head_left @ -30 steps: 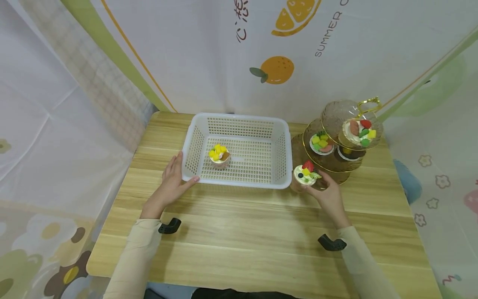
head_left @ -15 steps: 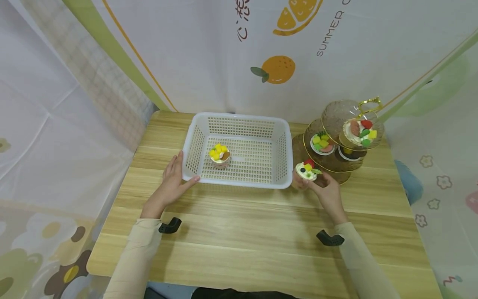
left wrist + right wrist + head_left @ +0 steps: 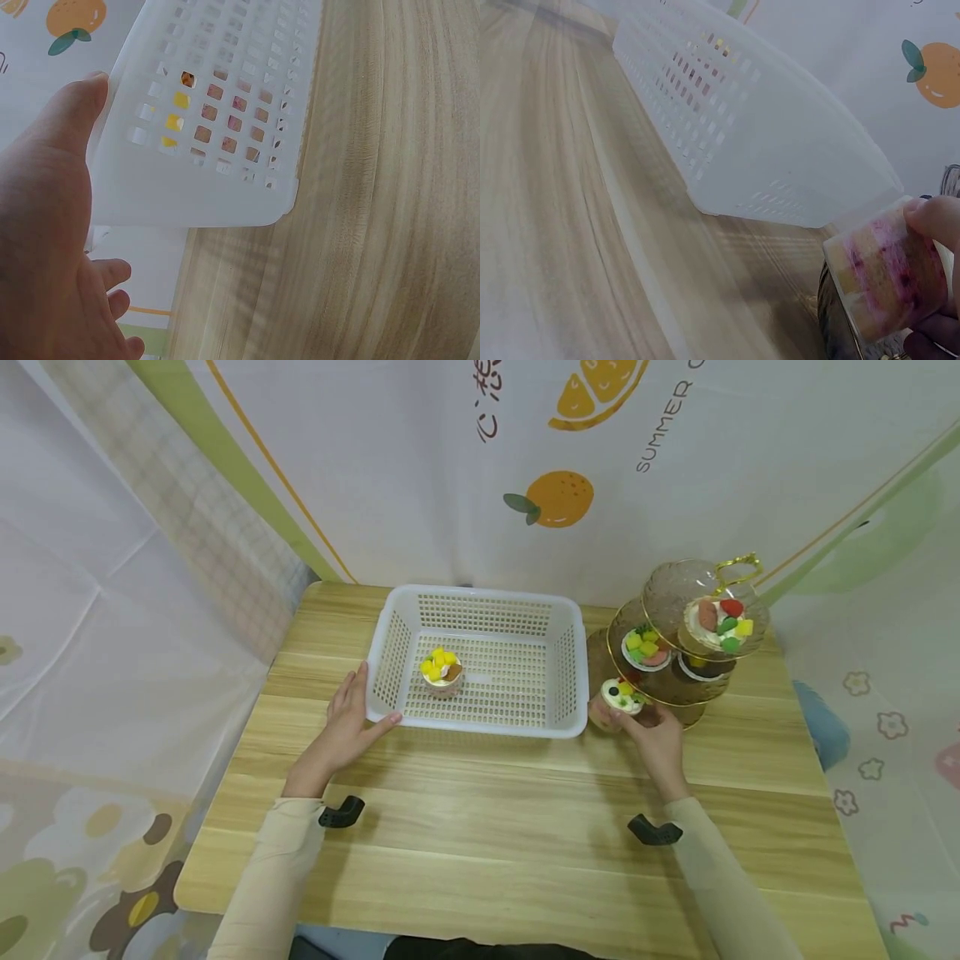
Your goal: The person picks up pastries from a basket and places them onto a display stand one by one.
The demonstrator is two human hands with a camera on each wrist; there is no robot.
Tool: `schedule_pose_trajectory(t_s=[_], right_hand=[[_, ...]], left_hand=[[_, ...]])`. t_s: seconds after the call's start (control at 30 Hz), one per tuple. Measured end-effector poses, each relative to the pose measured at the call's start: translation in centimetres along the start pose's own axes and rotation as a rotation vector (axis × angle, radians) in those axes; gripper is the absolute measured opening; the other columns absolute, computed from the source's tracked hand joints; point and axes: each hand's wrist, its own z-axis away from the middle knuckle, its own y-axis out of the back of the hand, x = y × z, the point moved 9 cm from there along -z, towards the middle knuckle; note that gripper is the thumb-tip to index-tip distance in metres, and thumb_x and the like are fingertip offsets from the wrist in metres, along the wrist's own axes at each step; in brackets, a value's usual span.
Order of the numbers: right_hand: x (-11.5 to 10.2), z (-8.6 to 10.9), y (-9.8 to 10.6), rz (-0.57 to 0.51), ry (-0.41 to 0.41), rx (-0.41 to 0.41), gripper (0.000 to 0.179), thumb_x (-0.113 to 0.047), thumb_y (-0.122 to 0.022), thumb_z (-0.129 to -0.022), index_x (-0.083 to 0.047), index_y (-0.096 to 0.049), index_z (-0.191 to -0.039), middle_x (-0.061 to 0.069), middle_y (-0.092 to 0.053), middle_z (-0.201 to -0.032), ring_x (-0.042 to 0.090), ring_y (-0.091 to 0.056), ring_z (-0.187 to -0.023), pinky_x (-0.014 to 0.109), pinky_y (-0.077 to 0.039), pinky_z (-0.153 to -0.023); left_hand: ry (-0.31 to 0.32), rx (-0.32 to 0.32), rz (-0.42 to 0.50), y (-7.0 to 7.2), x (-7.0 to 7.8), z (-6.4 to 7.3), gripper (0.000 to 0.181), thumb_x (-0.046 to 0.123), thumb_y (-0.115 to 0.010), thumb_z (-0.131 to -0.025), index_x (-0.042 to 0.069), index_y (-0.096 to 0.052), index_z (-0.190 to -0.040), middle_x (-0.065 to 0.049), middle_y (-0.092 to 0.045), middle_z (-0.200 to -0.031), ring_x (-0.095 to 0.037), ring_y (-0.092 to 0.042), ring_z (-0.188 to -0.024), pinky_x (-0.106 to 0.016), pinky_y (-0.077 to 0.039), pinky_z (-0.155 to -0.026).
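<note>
Right hand (image 3: 660, 747) pinches a cup (image 3: 889, 274) between thumb and fingers; stand (image 3: 678, 589) just beyond this hand, contact with cup unclear to me. Left hand (image 3: 341, 731), fingers extended, touches the basket (image 3: 510, 685), second cup (image 3: 441, 672) inside, ahead-right of that hand.

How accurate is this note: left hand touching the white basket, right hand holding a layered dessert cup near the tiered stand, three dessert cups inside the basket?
Wrong count: the head view shows only one, a yellow-topped dessert cup, in the white plastic basket. The rest stands: left hand touching the basket, right hand holding a layered dessert cup near the tiered stand.
</note>
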Motion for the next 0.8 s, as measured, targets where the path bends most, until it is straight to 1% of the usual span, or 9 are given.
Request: schedule_pose_trajectory(t_s=[0.1,0.2,0.33,0.43,0.57,0.67,0.8], right_hand=[[-0.1,-0.2,0.0,0.01,0.005,0.024,0.055,-0.032,-0.077,-0.077,0.0,-0.06,-0.118,0.015,-0.065,-0.111,-0.007,-0.057,-0.081,0.006,-0.047,-0.068],[-0.3,-0.5,-0.2,0.015,0.007,0.033,0.054,-0.034,-0.078,-0.076,-0.004,-0.061,-0.117,0.011,-0.064,-0.108,-0.006,-0.058,-0.081,0.007,-0.047,-0.066],[-0.4,-0.9,-0.6,0.0,0.013,0.029,0.056,-0.035,-0.077,-0.077,-0.005,-0.061,-0.12,0.009,-0.065,-0.11,-0.006,-0.058,-0.082,0.008,-0.047,-0.066],[-0.2,-1.2,-0.7,-0.068,-0.002,0.039,0.053,-0.033,-0.075,-0.079,-0.005,-0.061,-0.121,0.004,-0.065,-0.108,-0.005,-0.059,-0.084,0.008,-0.048,-0.069],[0.4,-1.5,-0.4,-0.147,-0.033,0.096,0.048,-0.026,-0.077,-0.078,-0.006,-0.061,-0.119,-0.007,-0.064,-0.103,-0.004,-0.059,-0.09,0.009,-0.047,-0.074],[0.7,-1.8,-0.3,-0.126,-0.033,0.127,0.051,-0.023,-0.08,-0.075,-0.007,-0.061,-0.12,-0.005,-0.064,-0.106,0.001,-0.059,-0.095,0.012,-0.046,-0.08],[0.7,-2.2,-0.3,-0.075,-0.005,0.146,0.06,-0.023,-0.082,-0.072,-0.007,-0.058,-0.125,0.005,-0.062,-0.123,0.011,-0.057,-0.113,0.022,-0.045,-0.095]], left_hand=[[0.001,-0.001,-0.003,0.0,0.0,0.0,0.103,0.06,-0.051,-0.088,0.017,0.018,-0.15,-0.012,0.008,-0.16,-0.036,0.008,-0.148,-0.067,-0.001,-0.112],[-0.001,-0.004,-0.006,-0.1,-0.1,0.0,0.103,0.061,-0.05,-0.088,0.017,0.019,-0.15,-0.012,0.009,-0.16,-0.036,0.008,-0.148,-0.066,-0.001,-0.112],[-0.003,-0.005,-0.002,-0.1,-0.2,0.0,0.102,0.06,-0.05,-0.088,0.017,0.02,-0.149,-0.011,0.01,-0.16,-0.034,0.01,-0.148,-0.066,-0.001,-0.113],[-0.004,-0.001,0.003,-0.1,-0.2,0.1,0.103,0.06,-0.051,-0.088,0.018,0.019,-0.15,-0.011,0.009,-0.16,-0.034,0.01,-0.148,-0.065,0.0,-0.113],[-0.006,-0.002,0.006,-0.1,-0.2,0.1,0.103,0.06,-0.051,-0.088,0.017,0.019,-0.15,-0.011,0.009,-0.16,-0.034,0.01,-0.148,-0.065,0.0,-0.113],[-0.005,-0.002,0.011,-0.1,-0.2,0.2,0.102,0.059,-0.051,-0.089,0.017,0.019,-0.15,-0.012,0.009,-0.16,-0.035,0.01,-0.148,-0.066,-0.001,-0.113],[0.005,-0.001,0.019,-0.1,-0.3,0.2,0.102,0.061,-0.051,-0.088,0.02,0.02,-0.149,-0.011,0.01,-0.161,-0.035,0.009,-0.148,-0.066,-0.002,-0.113]])
